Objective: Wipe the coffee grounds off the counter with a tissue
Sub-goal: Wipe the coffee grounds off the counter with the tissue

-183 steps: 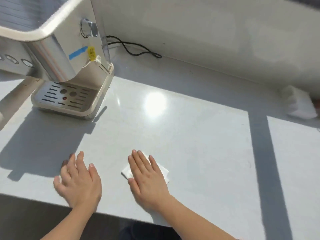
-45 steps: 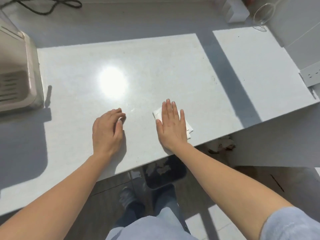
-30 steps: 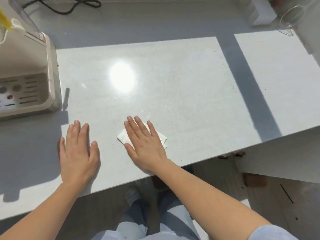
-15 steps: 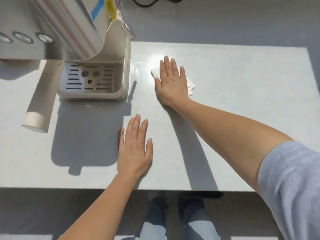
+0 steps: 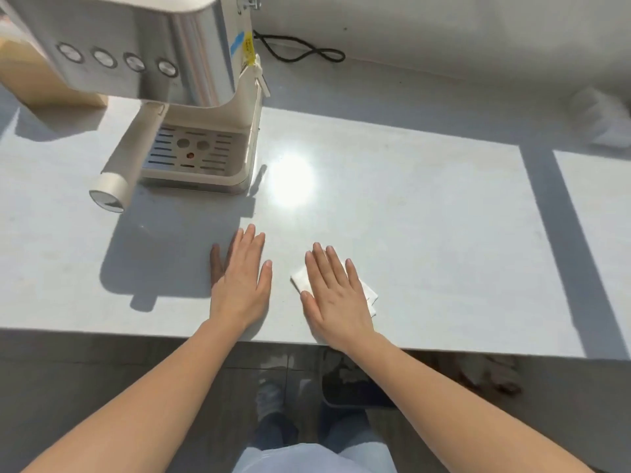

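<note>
The folded white tissue [image 5: 300, 280] is lying flat on the pale surface [image 5: 426, 233], close to its near edge, and the right hand [image 5: 336, 295] is pressing down on it with the palm. This grip is spread flat, with the fingers straight and slightly apart, so it is not pinching the tissue but only covering it; one corner of the tissue is showing to the left of the fingers and another part is sticking out to the right of the palm. Just to the left of this grip, the left hand [image 5: 240, 285] is also resting on the surface, open and flat, touching nothing else. Farther away from the grips and to the left, a coffee machine [image 5: 177, 83] is standing on the surface, with its handle [image 5: 126, 165] pointing toward the person. A black cable [image 5: 300, 51] is lying behind it near the wall. I cannot tell whether any coffee grounds are lying on the surface.
</note>
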